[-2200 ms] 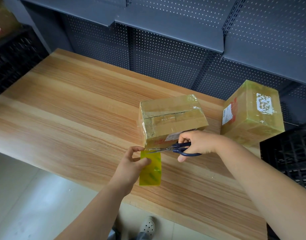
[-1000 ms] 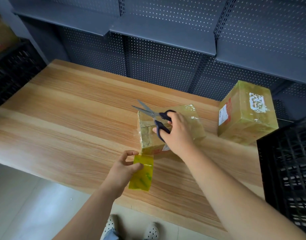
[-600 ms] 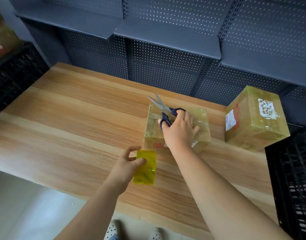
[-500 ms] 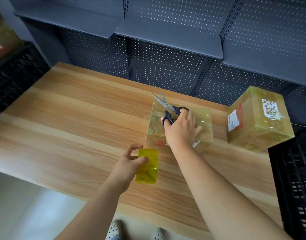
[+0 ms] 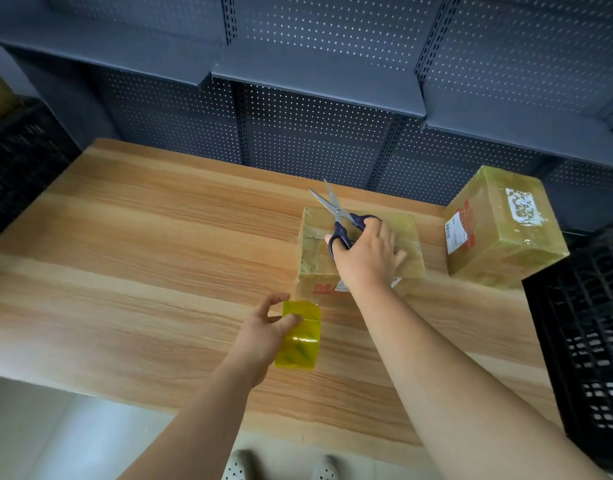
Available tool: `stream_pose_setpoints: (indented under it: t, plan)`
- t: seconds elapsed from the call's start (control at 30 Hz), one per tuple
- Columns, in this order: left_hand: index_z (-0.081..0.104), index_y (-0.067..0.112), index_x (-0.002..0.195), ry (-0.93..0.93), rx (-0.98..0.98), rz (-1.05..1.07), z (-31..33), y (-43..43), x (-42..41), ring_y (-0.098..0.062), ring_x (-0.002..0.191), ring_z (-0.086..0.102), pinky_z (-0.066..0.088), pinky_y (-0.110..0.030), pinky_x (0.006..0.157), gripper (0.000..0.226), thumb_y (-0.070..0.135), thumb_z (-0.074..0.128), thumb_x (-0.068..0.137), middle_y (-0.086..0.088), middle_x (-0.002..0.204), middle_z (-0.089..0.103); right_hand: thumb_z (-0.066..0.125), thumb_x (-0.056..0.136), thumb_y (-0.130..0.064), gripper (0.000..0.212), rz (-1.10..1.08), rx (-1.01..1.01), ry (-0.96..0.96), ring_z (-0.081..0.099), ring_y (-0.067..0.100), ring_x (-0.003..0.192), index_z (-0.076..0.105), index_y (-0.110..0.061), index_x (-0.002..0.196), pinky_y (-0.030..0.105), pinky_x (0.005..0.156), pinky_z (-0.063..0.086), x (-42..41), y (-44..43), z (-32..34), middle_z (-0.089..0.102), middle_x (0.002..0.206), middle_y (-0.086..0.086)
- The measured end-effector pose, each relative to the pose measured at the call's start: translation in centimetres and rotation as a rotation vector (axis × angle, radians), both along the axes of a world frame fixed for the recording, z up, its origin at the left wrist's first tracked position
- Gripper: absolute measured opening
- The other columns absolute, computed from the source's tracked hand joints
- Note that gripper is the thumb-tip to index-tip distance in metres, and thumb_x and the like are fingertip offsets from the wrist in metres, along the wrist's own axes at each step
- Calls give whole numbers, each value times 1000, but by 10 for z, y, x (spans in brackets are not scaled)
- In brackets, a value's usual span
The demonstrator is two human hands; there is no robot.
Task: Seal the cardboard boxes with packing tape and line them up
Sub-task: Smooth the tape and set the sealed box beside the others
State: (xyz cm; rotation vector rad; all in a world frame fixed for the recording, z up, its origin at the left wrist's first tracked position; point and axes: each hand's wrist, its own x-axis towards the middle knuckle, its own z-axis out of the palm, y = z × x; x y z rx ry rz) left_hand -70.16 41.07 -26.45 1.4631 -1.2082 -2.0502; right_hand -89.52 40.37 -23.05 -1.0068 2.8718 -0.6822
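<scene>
Head view: a wooden table (image 5: pixel 142 254) lay beneath both arms.
Left hand (image 5: pixel 263 336): pinched the yellow tape roll (image 5: pixel 300 336), just in front of the near box (image 5: pixel 315 261).
Right hand (image 5: pixel 367 258): fingers curled through the scissors (image 5: pixel 336 216), resting on that box's top.
Second box (image 5: pixel 499 230): further right, beside a black crate (image 5: pixel 582 341).
</scene>
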Motion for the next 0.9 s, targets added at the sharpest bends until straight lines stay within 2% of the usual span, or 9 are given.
stream_pose_setpoints:
  t: [0.23,0.33,0.47,0.57,0.63,0.73,0.8,0.87,0.9]
  plan:
    - [59,31,113,-37,54,9,-4,-5,-6,-37,93,69,57,-55,83,30,16,69,89,-17,101,71,57,84,-59,54,-28,19,29,45,21,117,49,-21,121,43,91,30,2,-3,1,51,121,-2]
    - [60,30,109,-33,78,1,-6,-5,-6,-38,94,69,57,-51,81,25,16,68,90,-18,103,70,57,85,-58,53,-34,22,38,45,21,116,49,-21,121,43,91,30,2,-4,0,52,121,-2]
    - [61,27,105,-70,68,-3,-5,-9,-8,-34,82,69,57,-43,71,21,16,69,89,-19,100,71,56,85,-57,51,-43,34,53,45,21,116,49,-21,120,43,91,30,3,-5,0,52,120,-2]
    - [61,31,101,-106,41,-9,-4,-13,-11,-36,87,71,57,-52,79,21,20,71,87,-17,98,72,56,85,-56,51,-55,57,55,46,21,116,49,-20,120,43,90,30,4,-7,0,52,120,-1]
    - [61,34,97,-112,9,-20,-3,-15,-10,-37,87,71,56,-53,79,20,21,72,86,-16,97,72,56,86,-57,52,-61,63,44,45,21,116,48,-19,121,43,91,30,3,-9,1,51,121,-1]
    - [63,30,96,-54,0,-28,-2,-12,-3,-34,79,70,57,-50,75,19,14,70,88,-16,94,72,58,86,-58,52,-58,44,-50,45,20,116,49,-20,121,41,90,28,1,-11,6,51,122,-2]
    - [61,22,105,5,12,-28,1,-8,3,-27,70,68,56,-45,70,20,9,67,90,-13,87,71,63,82,-61,52,-26,-91,-191,50,18,107,52,-23,116,36,88,32,-3,-3,20,53,113,-6]
    - [60,18,108,51,26,-32,3,-5,7,-24,67,67,57,-40,65,23,6,66,90,-12,85,71,70,78,-60,50,112,-195,-379,56,17,91,55,-24,109,30,76,42,-8,22,44,57,100,-8]
    - [60,18,108,69,33,-36,4,-5,7,-23,66,68,57,-38,62,25,4,66,89,-11,85,72,74,77,-57,45,236,-157,-480,58,14,86,57,-26,105,27,71,42,-12,41,57,60,95,-11]
